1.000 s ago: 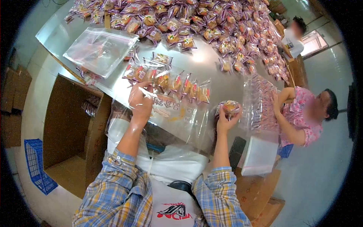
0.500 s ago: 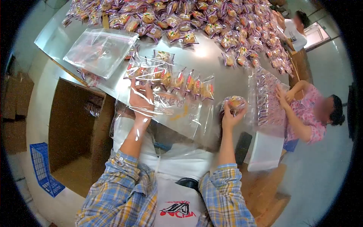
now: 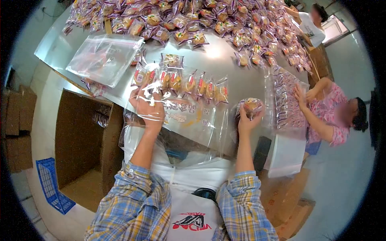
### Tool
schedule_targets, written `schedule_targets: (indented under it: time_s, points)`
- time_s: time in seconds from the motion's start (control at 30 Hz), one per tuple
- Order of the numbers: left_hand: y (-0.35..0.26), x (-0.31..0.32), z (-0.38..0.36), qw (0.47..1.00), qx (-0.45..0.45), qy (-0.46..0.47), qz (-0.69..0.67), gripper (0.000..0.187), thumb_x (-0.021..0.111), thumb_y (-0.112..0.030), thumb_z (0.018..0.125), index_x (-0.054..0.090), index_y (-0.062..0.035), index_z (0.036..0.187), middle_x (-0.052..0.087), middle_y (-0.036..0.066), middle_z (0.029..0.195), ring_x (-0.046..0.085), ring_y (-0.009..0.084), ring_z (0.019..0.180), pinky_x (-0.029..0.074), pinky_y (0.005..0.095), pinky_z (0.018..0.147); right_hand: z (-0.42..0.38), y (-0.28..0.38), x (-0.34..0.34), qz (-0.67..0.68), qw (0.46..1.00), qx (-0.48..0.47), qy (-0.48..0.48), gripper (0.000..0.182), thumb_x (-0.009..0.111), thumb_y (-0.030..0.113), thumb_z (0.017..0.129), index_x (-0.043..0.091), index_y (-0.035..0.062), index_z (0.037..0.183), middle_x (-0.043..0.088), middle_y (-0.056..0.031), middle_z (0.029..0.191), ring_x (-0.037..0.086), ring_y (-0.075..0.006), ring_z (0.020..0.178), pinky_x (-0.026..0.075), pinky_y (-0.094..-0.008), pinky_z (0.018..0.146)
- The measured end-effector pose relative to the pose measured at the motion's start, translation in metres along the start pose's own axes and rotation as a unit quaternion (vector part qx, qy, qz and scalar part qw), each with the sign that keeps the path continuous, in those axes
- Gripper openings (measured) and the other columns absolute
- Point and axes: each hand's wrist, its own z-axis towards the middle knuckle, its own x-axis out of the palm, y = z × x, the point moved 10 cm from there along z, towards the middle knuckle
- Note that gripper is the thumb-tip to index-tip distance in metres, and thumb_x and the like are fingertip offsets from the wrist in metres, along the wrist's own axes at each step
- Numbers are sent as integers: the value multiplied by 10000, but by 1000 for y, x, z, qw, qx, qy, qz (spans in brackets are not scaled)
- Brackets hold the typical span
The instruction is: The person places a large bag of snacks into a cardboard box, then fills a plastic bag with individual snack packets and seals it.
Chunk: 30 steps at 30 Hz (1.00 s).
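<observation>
A large clear plastic bag [image 3: 189,120] lies in front of me at the metal table's edge, with a row of small wrapped cakes [image 3: 189,83] inside its far part. My left hand [image 3: 148,107] is under the bag's glossy film at the left end of the row, its fingers bent by the cakes; what they grip is hard to make out. To the right of the bag, my right hand [image 3: 250,117] holds a wrapped cake [image 3: 253,106] between thumb and fingers. One more wrapped cake [image 3: 172,61] lies beyond the row.
Piled wrapped cakes [image 3: 193,20] cover the far side. Flat clear bags [image 3: 105,58] lie at left, above an open cardboard box [image 3: 80,136] and a blue crate [image 3: 52,184]. At right, a person in pink [image 3: 329,104] touches another filled bag [image 3: 286,96]; another person [image 3: 311,26] stands farther back.
My left hand has shifted slightly left and down along the row. My right hand still holds its cake, now turned a little. The view has moved slightly.
</observation>
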Motion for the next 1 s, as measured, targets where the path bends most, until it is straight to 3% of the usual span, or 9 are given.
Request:
schedule_targets:
  time_s: [0.03,0.13,0.33,0.43,0.57,0.67,0.77,0.87,1.0]
  points:
    - [4,1,-1,997,-58,12,-58,445,651,-80,919,595,16,1350,398,265,1393,499,378,1222,413,452,1096,0,1,0,-6,1000,-1,0,815,892,85,753,456,67,1442,469,-151,1441,466,-312,1341,381,-457,1140]
    - [10,2,-3,998,-39,-20,-49,470,658,-81,905,587,23,1358,366,292,1489,455,402,1325,382,463,1140,1,3,-1,3,1000,9,4,817,899,95,755,458,68,1443,468,-152,1444,467,-315,1343,391,-456,1135]
    - [17,10,-7,999,2,-6,-35,695,667,-76,894,440,32,1542,309,301,1593,458,404,1385,430,458,1111,1,3,0,-1,1000,-10,-4,835,916,95,741,461,59,1441,457,-145,1450,468,-306,1339,396,-451,1136]
    - [18,12,-6,984,-50,9,-172,704,666,-71,901,418,48,1550,338,287,1577,512,388,1342,438,438,1086,1,3,0,-4,1000,-8,-2,841,917,90,738,459,59,1443,450,-145,1458,465,-306,1343,395,-452,1138]
    - [2,3,-4,994,25,5,-108,684,669,-78,906,426,79,1526,357,275,1526,586,343,1235,536,398,976,0,-2,1,23,1000,9,-4,838,910,87,747,453,60,1449,449,-146,1462,461,-311,1348,389,-455,1142]
    - [13,6,-7,995,8,-6,-101,631,686,-109,913,490,24,1498,456,261,1431,550,363,1246,452,451,1043,0,-2,1,19,1000,6,1,833,904,84,752,453,61,1451,450,-147,1458,460,-313,1347,383,-453,1146]
    - [12,-1,-5,993,-38,-32,-109,475,714,-137,894,585,37,1316,585,215,1123,573,388,1085,447,484,974,0,-3,1,24,1000,7,2,828,901,84,753,453,63,1449,453,-148,1450,463,-315,1341,384,-450,1143]
    - [-3,-2,-6,996,52,-11,-67,405,715,-82,872,585,55,1230,543,182,1111,580,328,1018,475,405,914,2,2,0,-2,1000,-9,2,825,903,94,751,456,66,1444,460,-151,1439,467,-318,1336,386,-451,1137]
    - [-14,5,-12,993,112,14,-44,399,754,-79,806,622,-1,1174,605,183,1101,580,346,1000,457,491,912,3,0,0,9,1000,-6,-2,828,907,111,748,457,66,1441,463,-157,1432,464,-321,1337,382,-454,1139]
